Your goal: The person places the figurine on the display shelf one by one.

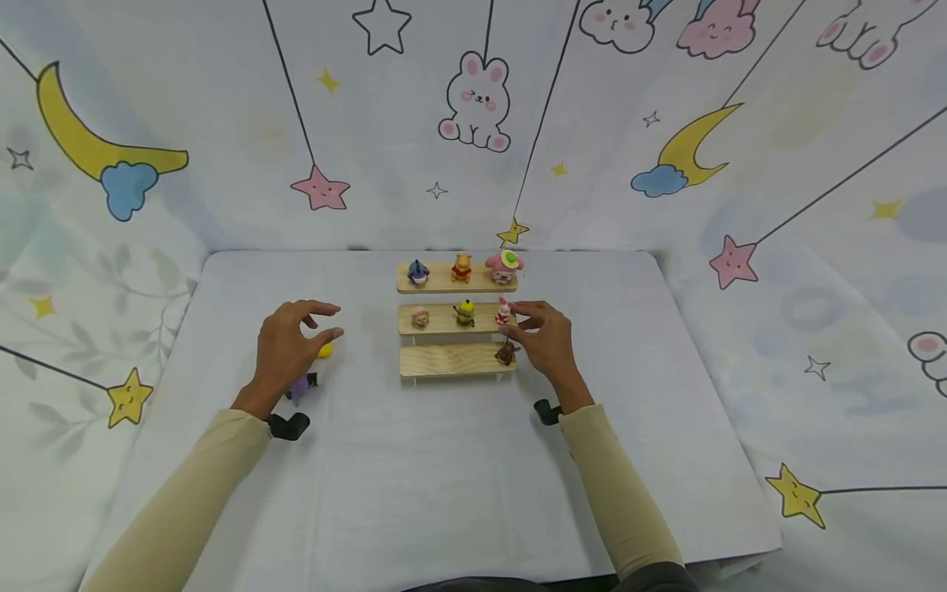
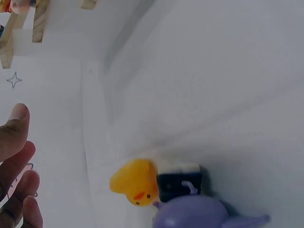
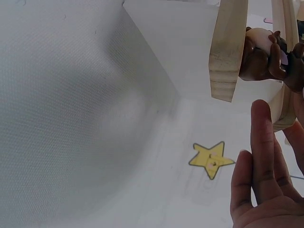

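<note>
My right hand [image 1: 546,337] is at the right end of a three-tier wooden shelf [image 1: 451,359]. Its thumb and index finger pinch a small pink-and-white figurine [image 1: 502,311] on the middle tier. A brown figurine [image 1: 505,353] sits just below, at the right end of the bottom tier, and shows closer in the right wrist view. My left hand [image 1: 287,345] hovers left of the shelf, thumb and fingers apart and holding nothing. Below it lie a yellow duck figure [image 2: 135,183], a black-and-white piece [image 2: 178,185] and a purple figure [image 2: 192,213].
On the top tier stand a blue figurine [image 1: 418,272], a bear in red [image 1: 462,267] and a pink figurine with a green-and-white top [image 1: 505,265]. The middle tier also bears a pale figurine [image 1: 420,317] and a yellow-topped one [image 1: 464,312]. A white cloth [image 1: 444,477] covers the table.
</note>
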{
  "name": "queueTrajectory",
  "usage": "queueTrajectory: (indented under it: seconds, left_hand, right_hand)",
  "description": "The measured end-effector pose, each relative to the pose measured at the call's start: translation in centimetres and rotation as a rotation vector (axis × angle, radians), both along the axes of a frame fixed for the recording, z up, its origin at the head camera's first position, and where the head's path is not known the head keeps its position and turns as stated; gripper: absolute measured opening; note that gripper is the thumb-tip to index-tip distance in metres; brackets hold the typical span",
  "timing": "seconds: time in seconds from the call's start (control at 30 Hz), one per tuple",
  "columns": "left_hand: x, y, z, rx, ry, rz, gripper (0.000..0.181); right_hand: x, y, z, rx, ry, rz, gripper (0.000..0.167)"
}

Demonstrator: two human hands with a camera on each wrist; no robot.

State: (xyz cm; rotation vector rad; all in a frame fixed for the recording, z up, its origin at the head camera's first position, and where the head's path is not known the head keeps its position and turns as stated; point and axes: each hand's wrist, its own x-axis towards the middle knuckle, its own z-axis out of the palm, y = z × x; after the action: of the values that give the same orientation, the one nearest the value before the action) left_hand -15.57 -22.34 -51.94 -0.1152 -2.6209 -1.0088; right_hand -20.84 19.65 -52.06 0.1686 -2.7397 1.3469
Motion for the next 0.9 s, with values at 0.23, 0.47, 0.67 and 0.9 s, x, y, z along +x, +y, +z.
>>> queueTrajectory:
  seconds: [0.23,0.47,0.67,0.9]
  left_hand:
    - [0.5,-2.1,-0.7,-0.033,-0.098,0.055,0.035]
    - [0.9,-3.3,-1.9,-0.07,-0.224,0.062,0.029]
    - [1.0,-3.5,-2.8,-0.088,-0.279,0.052,0.022]
    - [1.0,-3.3,-3.2,-0.107,-0.27,0.065,0.021]
  right_hand:
    - [0.0,0.0,0.1,-0.012,-0.007,0.0,0.042]
    - [0.0,0.0,0.0,-0.017,-0.002,0.003,0.043]
    - [0.0,0.0,-0.1,-0.021,-0.003,0.0,0.043]
    - [0.0,-0.1,-0.1,-0.022,-0.011,-0.004,0.042]
